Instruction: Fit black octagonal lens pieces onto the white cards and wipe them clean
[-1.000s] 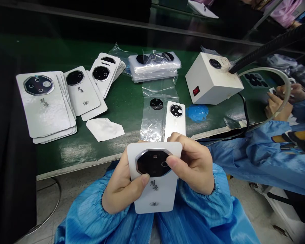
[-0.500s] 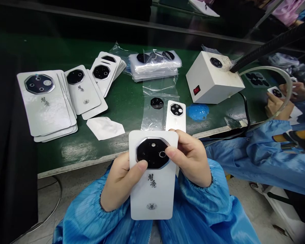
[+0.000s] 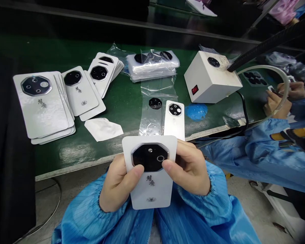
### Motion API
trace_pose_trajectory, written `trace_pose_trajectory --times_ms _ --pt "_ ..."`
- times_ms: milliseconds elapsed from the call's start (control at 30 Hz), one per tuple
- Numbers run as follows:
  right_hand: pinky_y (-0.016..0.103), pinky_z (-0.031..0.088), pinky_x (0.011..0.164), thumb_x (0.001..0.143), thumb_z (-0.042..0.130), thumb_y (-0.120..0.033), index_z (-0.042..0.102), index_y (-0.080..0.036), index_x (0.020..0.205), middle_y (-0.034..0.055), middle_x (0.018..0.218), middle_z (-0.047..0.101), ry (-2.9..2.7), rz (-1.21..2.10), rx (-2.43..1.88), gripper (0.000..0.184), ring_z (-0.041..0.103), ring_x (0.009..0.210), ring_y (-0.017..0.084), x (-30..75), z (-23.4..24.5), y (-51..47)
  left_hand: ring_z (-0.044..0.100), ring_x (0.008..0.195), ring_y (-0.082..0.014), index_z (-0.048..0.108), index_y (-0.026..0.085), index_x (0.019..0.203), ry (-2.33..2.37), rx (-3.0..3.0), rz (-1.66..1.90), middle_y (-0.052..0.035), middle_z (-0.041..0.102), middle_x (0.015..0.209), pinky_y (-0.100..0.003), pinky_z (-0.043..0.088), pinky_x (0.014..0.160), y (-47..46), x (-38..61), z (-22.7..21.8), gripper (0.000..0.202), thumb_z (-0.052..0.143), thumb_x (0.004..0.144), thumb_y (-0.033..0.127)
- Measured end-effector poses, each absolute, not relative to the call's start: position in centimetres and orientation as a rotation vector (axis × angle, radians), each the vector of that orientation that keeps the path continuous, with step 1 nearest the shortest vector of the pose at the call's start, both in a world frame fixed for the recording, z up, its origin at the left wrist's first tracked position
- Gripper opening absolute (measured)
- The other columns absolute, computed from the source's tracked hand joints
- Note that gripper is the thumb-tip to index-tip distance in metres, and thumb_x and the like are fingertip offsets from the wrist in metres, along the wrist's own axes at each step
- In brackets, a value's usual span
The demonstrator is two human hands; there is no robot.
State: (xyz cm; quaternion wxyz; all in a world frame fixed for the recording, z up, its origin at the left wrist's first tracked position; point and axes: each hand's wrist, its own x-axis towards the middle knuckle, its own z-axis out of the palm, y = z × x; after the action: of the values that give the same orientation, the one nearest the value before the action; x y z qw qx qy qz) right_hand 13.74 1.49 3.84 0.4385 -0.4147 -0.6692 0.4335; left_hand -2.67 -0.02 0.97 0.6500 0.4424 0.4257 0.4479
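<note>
Between my two hands is a white phone back cover (image 3: 152, 188) with a black octagonal camera lens plate (image 3: 151, 157) in a silver frame and dark printed characters below. My left hand (image 3: 119, 183) grips its left side, the thumb on the plate's lower left edge. On the right side, my right hand (image 3: 189, 167) holds it with the thumb at the plate's lower right edge; its other fingers are partly hidden behind. Just beyond lies another white cover (image 3: 174, 125), beside a clear plastic sheet (image 3: 150, 122) bearing a loose black lens plate (image 3: 155, 103).
Stacked white covers (image 3: 44, 115) stand at the left, near a white cloth (image 3: 104, 129). Farther back are a pile of clear film packs (image 3: 154, 69) and a white box (image 3: 210, 81) with a red switch. A blue blob (image 3: 197, 112) lies beside it. A co-worker's hands (image 3: 278, 103) work at the right.
The held cover has tilted, its lower end rising and its top edge coming lower. My right thumb has slid down to the lens plate's lower right edge.
</note>
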Motion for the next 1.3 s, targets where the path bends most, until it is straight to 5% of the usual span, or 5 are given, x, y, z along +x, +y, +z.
trace_pose_trajectory --times_ms 433,1033,1300 --pt "0.021 0.034 0.042 0.071 0.053 -0.020 0.053 -0.018 0.064 -0.0024 0.055 0.043 -1.514 1.216 -1.086 0.008 0.044 0.050 0.010 13.3 3.5 1.6 0.040 0.043 -0.0121 0.061 0.019 0.059 0.983 1.126 1.029 0.0001 0.046 0.048 -0.027 0.026 0.040 -0.1 -2.8 1.0 0.036 0.054 0.083 0.045" --pt "0.025 0.039 0.052 0.084 0.052 -0.024 0.065 -0.027 0.095 0.0000 0.068 0.051 -1.440 1.341 -0.909 0.018 0.045 0.060 0.013 13.3 3.4 0.8 0.048 0.045 -0.0102 0.056 0.024 0.078 0.675 1.302 1.123 0.0037 0.051 0.056 -0.021 0.038 0.041 -0.3 -2.8 1.7 0.011 0.047 0.085 0.021" --pt "0.029 0.041 0.058 0.084 0.055 -0.032 0.065 -0.026 0.087 0.0008 0.071 0.054 -1.390 1.422 -0.919 0.013 0.049 0.063 0.015 13.3 3.1 1.0 0.053 0.048 -0.0098 0.060 0.026 0.081 0.722 1.216 1.110 0.0030 0.057 0.060 -0.018 0.042 0.041 -0.3 -3.2 1.4 0.012 0.049 0.086 0.025"
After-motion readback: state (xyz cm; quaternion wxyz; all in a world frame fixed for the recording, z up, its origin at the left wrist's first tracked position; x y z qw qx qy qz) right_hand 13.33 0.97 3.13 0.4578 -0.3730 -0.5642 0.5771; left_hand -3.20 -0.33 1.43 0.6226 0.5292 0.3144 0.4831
